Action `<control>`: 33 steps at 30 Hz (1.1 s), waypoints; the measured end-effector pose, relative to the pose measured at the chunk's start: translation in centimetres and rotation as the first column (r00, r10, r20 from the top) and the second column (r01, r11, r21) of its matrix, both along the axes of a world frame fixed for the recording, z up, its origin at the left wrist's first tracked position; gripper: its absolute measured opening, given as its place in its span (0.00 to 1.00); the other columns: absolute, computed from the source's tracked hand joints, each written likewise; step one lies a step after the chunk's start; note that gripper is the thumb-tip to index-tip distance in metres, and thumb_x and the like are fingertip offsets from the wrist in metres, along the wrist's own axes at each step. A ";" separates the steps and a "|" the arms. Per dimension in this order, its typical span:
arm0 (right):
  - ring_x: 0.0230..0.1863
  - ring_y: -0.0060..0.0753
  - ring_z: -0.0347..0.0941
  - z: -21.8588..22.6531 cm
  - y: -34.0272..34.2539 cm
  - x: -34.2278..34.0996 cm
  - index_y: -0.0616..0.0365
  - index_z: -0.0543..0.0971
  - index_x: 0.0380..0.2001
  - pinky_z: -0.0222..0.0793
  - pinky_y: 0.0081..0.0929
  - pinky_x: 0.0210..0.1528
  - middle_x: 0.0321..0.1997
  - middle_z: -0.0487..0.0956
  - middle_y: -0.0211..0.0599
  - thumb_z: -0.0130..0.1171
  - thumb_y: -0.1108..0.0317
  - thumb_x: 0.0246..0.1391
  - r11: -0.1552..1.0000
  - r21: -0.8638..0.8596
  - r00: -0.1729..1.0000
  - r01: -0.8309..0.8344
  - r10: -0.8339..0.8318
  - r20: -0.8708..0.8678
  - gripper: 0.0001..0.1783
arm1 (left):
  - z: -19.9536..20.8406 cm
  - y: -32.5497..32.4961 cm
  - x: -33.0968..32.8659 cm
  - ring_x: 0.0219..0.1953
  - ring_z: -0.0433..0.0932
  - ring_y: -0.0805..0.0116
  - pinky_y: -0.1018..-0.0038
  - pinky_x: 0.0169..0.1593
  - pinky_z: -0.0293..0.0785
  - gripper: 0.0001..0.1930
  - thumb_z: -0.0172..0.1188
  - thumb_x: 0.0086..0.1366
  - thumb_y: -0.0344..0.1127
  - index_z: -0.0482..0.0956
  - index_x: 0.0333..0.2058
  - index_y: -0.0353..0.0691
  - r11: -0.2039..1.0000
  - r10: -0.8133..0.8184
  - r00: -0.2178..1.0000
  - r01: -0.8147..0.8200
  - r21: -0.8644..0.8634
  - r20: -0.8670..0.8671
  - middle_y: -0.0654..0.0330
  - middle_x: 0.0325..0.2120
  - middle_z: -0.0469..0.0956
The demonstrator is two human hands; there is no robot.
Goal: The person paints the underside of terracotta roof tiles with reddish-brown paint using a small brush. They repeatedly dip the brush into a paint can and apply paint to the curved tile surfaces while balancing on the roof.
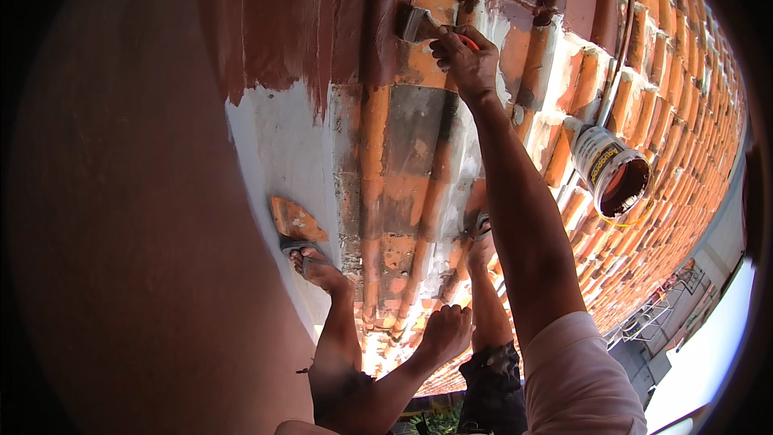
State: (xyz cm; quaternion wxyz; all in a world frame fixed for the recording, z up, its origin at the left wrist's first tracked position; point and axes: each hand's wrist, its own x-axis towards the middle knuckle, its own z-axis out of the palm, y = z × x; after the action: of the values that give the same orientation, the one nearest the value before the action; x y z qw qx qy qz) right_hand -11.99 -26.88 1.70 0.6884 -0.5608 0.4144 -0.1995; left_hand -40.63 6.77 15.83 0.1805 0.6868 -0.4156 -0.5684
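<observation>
At left we have a plain brown wall (161,193), then a red-brown coat (282,24) at the far end of a pale strip (278,133). Nearer on that strip lies an orange tile piece (296,220), just beside our sandaled left foot (322,271). In the far middle, the paintbrush (419,26) is at the coat's edge. Our left hand (447,333) is near, fingers curled narrow; our right hand (469,58) has its fingers closed around the brush handle. Farther right, a paint-smeared bucket (602,159) sits tilted among orange roof tiles (684,133).
</observation>
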 end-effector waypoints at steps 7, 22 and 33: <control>0.34 0.31 0.86 0.3 -1.0 1.2 0.59 0.85 0.40 0.80 0.30 0.38 0.35 0.89 0.39 0.70 0.59 0.65 0.942 -0.269 0.980 -0.199 0.195 -0.041 0.13 | -0.3 0.2 -0.6 0.39 0.84 0.54 0.60 0.41 0.82 0.17 0.68 0.66 0.45 0.80 0.42 0.36 1.000 0.000 0.999 0.001 -0.023 0.043 0.50 0.34 0.82; 0.40 0.57 0.85 2.0 2.5 3.5 0.49 0.86 0.44 0.82 0.49 0.45 0.36 0.88 0.46 0.65 0.60 0.61 0.566 -0.770 0.934 -0.296 0.001 -0.358 0.11 | -0.6 0.5 -0.6 0.39 0.84 0.49 0.55 0.42 0.82 0.16 0.62 0.70 0.42 0.80 0.43 0.32 0.994 0.070 0.997 -0.067 -0.085 0.037 0.47 0.35 0.80; 0.42 0.35 0.88 -0.4 3.1 1.0 0.57 0.87 0.46 0.81 0.32 0.47 0.40 0.89 0.43 0.70 0.63 0.65 0.761 -0.607 0.958 -0.231 0.070 -0.278 0.11 | -0.5 0.5 -0.5 0.39 0.83 0.53 0.59 0.41 0.82 0.17 0.69 0.65 0.45 0.80 0.42 0.37 0.997 0.052 0.997 -0.048 -0.068 0.057 0.51 0.34 0.81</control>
State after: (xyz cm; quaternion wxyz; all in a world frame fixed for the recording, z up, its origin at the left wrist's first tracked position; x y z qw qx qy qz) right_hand -10.96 -23.82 1.33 0.4183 -0.8109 0.3559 -0.2020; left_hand -41.11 7.27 15.32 0.2050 0.7072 -0.4219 -0.5290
